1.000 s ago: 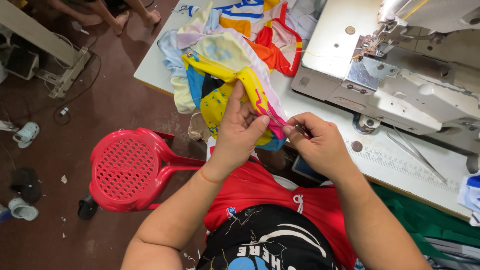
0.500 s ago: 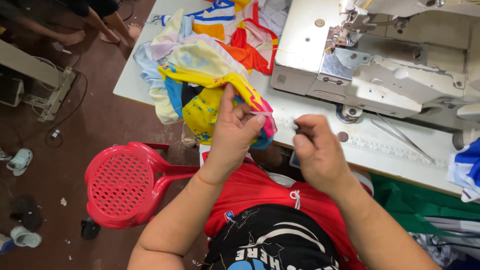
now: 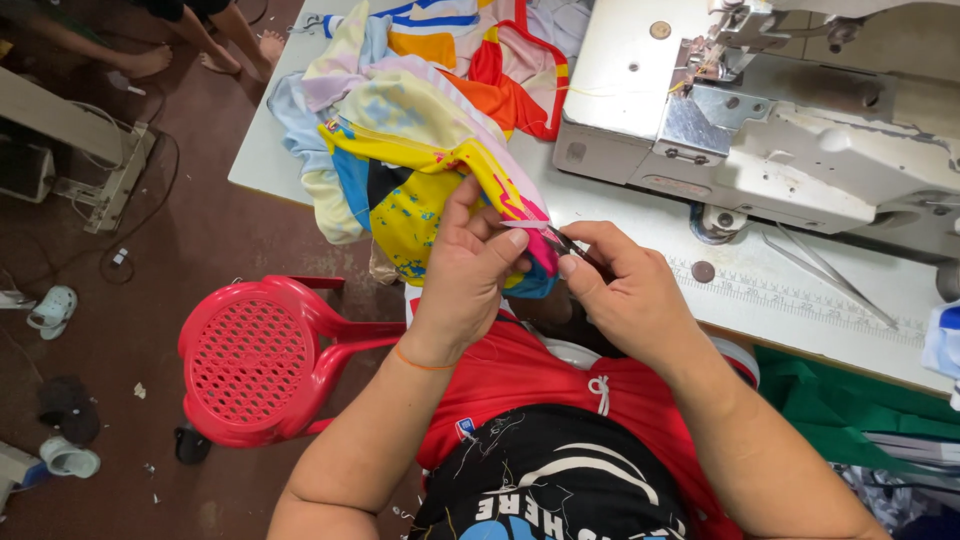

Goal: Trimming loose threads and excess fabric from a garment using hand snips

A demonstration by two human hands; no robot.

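- Left hand (image 3: 470, 275) pinches the edge of the multicoloured fabric (image 3: 420, 170), thumb and fingers closed on a fold at the yellow-pink hem.
- Right hand (image 3: 625, 295) is closed on a small dark tool (image 3: 565, 243), probably thread snips; its tip touches the fabric edge just beside the left thumb.
- Change: half a second ago the right hand sat apart from the fabric, at 3 o'clock of the left hand; now the two hands meet at the hem.
- A second ago they were also together, so this reads as a repeat approach: trim, pull away, come back.
- My read: loose-thread trimming along the hem is mid-run, not finished.
- The fabric bundle lies on the white table (image 3: 620, 215), spilling over the near edge toward the lap, at 9 o'clock of the sewing machine (image 3: 780, 130).
- Red plastic stool (image 3: 265, 360) stands on the floor at 8 o'clock of the hands.
- Another person's bare feet (image 3: 250, 45) show at 11 o'clock, well apart.
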